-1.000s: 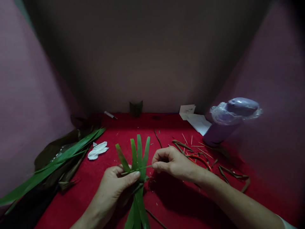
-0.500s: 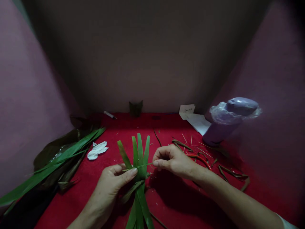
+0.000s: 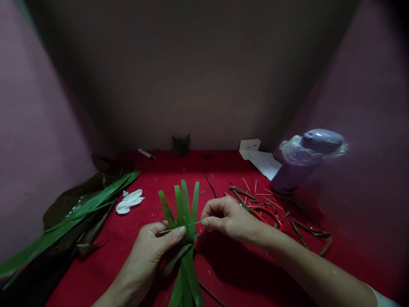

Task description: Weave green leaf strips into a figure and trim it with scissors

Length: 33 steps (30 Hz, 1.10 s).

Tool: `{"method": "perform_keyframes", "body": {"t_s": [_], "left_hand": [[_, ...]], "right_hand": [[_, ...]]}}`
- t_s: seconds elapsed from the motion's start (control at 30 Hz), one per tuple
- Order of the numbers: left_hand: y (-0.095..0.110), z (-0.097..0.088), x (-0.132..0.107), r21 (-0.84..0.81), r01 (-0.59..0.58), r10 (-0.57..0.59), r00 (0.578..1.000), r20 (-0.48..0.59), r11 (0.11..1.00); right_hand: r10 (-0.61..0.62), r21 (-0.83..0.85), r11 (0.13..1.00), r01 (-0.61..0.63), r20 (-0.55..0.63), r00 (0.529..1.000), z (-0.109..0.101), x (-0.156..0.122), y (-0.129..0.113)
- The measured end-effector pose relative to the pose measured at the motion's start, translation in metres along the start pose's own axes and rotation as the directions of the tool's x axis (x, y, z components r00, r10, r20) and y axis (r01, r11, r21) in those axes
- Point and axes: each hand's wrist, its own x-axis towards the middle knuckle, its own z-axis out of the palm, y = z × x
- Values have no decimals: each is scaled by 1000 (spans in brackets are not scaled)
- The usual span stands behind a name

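Left hand [image 3: 153, 245]: grip clamped on green leaf strips [image 3: 191, 234]
Right hand [image 3: 230, 219]: grip pinching thin stalk [image 3: 195, 223] — laid across strips
White papers [image 3: 266, 165]: red surface's [image 3: 166, 175] far right corner

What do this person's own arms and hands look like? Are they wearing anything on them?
The left hand and right hand are ordinary human ones, without gloves; no ring or watch shows. Both forearms are bare as far as the view goes, except for the edge of a pale, plain sleeve on the right.
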Motion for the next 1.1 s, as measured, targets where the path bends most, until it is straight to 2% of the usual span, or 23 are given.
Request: {"method": "perform_keyframes", "body": {"t_s": [0.13,0.37,0.67,0.87,1.1], "left_hand": [[1,0,0,-19,-7,8,1000,13,1000],[3,5,0,-150,10,-4,999,45,989],[3,8,-1,-118,17,-16,1000,12,993],[0,2,2,-84,-2,3,1000,12,996],[-2,1,3,-59,-10,10,1000,13,998]], "right_hand": [[5,1,1000,-5,11,1000,-2,0,-2],[-20,0,1000,20,-32,999,0,0,0],[6,-11,1000,-6,2,1000,-3,-1,-3],[-12,-108,994,6,-55,998,-5,-1,-3],[-32,-102,994,28,-37,999,-1,-2,-3]]}}
